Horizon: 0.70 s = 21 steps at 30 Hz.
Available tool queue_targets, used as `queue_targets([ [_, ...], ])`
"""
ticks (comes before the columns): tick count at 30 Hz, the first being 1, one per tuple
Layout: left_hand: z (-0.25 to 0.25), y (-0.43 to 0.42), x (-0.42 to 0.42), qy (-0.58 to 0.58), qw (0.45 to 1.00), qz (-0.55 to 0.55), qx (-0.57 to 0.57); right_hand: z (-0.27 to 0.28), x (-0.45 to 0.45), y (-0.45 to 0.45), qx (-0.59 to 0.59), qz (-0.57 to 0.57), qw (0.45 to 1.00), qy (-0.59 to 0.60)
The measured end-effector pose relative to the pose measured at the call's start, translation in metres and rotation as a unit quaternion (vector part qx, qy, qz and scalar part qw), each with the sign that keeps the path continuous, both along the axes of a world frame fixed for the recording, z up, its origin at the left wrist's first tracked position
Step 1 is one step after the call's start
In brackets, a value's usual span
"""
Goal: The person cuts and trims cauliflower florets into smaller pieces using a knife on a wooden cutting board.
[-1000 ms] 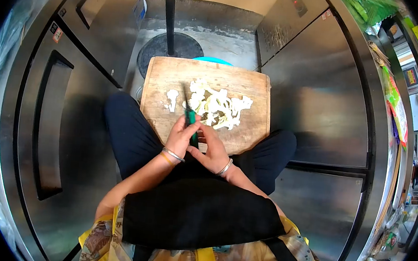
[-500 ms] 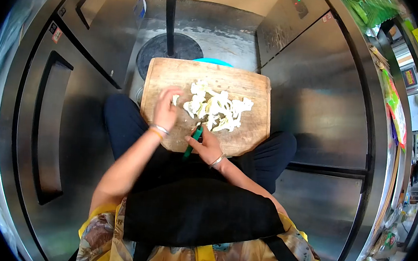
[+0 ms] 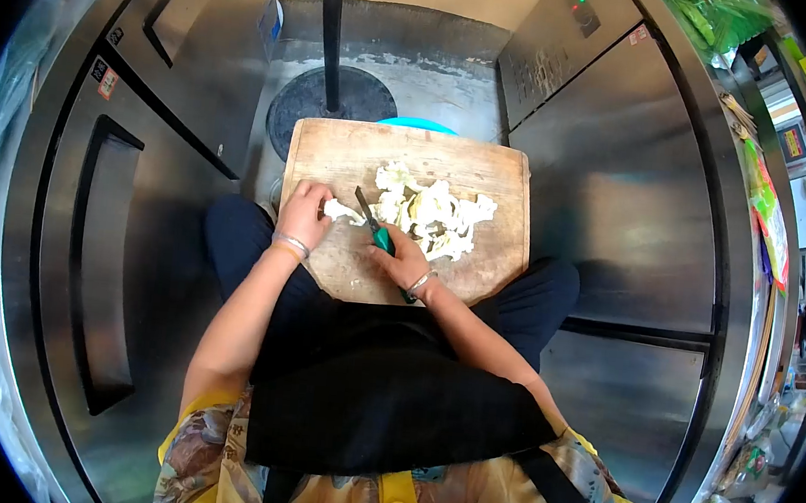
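A wooden cutting board (image 3: 335, 150) lies across my lap. On its middle and right is a pile of white cauliflower pieces (image 3: 435, 214). My left hand (image 3: 304, 216), at the board's left side, has its fingers closed on a single cauliflower floret (image 3: 341, 212), whose stem points right. Wrapped round the green handle of a small knife (image 3: 383, 239) is my right hand (image 3: 404, 259), just below the pile. The dark blade points up and left, its edge beside the end of the floret's stem.
Steel cabinets stand close on the left (image 3: 170, 279) and right (image 3: 628, 195). Beyond the board are a black pole (image 3: 330, 44) on a round dark base (image 3: 291, 103) and the rim of a blue container (image 3: 419, 124). Packaged goods line the far right.
My left hand reached across to the left of the board and took hold of the separate floret. My right hand brought the knife up beside it, and the blade is now clearly visible.
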<state>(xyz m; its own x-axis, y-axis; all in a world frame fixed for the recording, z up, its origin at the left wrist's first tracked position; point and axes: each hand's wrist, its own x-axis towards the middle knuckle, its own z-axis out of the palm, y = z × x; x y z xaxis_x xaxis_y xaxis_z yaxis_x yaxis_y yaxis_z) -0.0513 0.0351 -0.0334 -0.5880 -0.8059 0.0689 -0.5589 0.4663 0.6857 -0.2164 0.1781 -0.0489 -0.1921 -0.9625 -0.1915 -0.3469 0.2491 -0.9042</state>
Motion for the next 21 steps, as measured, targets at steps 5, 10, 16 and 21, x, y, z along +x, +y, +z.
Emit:
queue_targets([
  [5,-0.005,0.028,0.003,0.013,0.996,0.062,0.066,0.007,0.008,0.013,0.023,0.006,0.999,0.024],
  [10,-0.022,0.03,0.0,0.023,0.995,-0.032,-0.096,-0.005,0.019,0.028,0.021,-0.005,1.0,0.004],
  [16,-0.042,0.032,0.005,0.124,0.94,0.111,0.297,-0.001,0.025,0.03,0.029,-0.019,0.997,0.066],
  [21,0.003,0.066,0.012,0.393,0.694,0.19,0.572,0.026,0.029,0.026,-0.05,-0.016,0.995,0.079],
])
